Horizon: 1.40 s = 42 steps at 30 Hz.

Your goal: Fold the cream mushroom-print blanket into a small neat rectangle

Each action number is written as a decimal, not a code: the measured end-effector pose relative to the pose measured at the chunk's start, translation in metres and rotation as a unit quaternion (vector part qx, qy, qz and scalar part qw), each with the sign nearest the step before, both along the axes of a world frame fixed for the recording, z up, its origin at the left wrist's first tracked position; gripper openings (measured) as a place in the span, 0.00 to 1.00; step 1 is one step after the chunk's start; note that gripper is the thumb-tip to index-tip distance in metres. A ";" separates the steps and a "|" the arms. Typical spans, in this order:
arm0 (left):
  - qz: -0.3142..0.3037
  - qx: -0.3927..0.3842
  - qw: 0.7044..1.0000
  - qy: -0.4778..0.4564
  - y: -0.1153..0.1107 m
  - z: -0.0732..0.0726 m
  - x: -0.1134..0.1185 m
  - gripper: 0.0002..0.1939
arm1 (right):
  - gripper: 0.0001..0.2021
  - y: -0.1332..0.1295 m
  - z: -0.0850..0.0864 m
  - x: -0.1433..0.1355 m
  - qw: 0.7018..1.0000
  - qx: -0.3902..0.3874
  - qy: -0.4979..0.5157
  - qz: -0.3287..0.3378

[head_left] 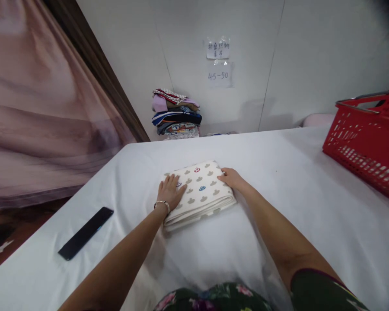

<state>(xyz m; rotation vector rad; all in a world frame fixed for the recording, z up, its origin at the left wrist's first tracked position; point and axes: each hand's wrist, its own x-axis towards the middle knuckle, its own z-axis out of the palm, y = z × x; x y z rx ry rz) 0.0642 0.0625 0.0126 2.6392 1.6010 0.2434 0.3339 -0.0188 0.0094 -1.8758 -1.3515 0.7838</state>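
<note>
A thick folded cloth, white with grey, red and blue mushroom-like prints, lies flat on the white-covered table in front of me. On its left part rests my left hand, palm down with the fingers spread; a bracelet circles that wrist. My right hand is at the cloth's far right corner, fingers curled at the edge and pinching it. Some of the right fingertips are hidden. The cloth's layered folds face me along its near side.
A long black phone-like object lies at the table's left. Past the far edge rises a stack of folded fabrics against the wall. On the right stands a red plastic basket. A pinkish curtain hangs at the left; paper notes are taped to the wall.
</note>
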 end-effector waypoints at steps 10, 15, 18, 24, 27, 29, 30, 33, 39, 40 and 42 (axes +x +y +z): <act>-0.096 0.036 0.980 -0.168 -0.026 0.022 -0.007 0.18 | 0.09 -0.040 0.066 0.010 0.989 -0.013 -0.065 0.131; -0.258 0.043 0.950 -0.170 -0.077 0.019 0.002 0.14 | 0.06 -0.056 0.078 -0.011 0.965 -0.079 -0.050 0.245; -0.269 0.025 0.953 -0.137 -0.087 0.016 0.009 0.13 | 0.07 -0.057 0.071 -0.020 0.957 -0.094 -0.088 0.258; -0.256 -0.013 0.956 -0.142 -0.078 0.013 0.012 0.09 | 0.02 -0.064 0.058 -0.020 0.944 -0.035 -0.194 0.263; -0.253 -0.026 0.954 -0.159 -0.078 0.013 0.012 0.10 | 0.04 -0.067 0.050 -0.017 0.948 -0.011 -0.182 0.260; -0.250 -0.031 0.953 -0.169 -0.080 0.013 0.011 0.11 | 0.06 -0.068 0.046 -0.016 0.953 -0.004 -0.163 0.256; -0.247 -0.032 0.953 -0.172 -0.081 0.013 0.012 0.11 | 0.07 -0.068 0.044 -0.015 0.956 -0.003 -0.150 0.253; -0.231 -0.032 0.958 -0.168 -0.082 0.012 0.013 0.11 | 0.08 -0.068 0.040 -0.011 0.964 -0.009 -0.103 0.246; -0.227 -0.019 0.965 -0.132 -0.084 0.013 0.018 0.10 | 0.05 -0.066 0.036 -0.005 0.972 -0.039 -0.035 0.230; -0.230 -0.021 0.964 -0.130 -0.084 0.014 0.019 0.10 | 0.05 -0.066 0.035 -0.005 0.972 -0.043 -0.032 0.228; -0.226 -0.031 0.965 -0.133 -0.084 0.015 0.019 0.12 | 0.05 -0.067 0.035 -0.005 0.972 -0.045 -0.032 0.226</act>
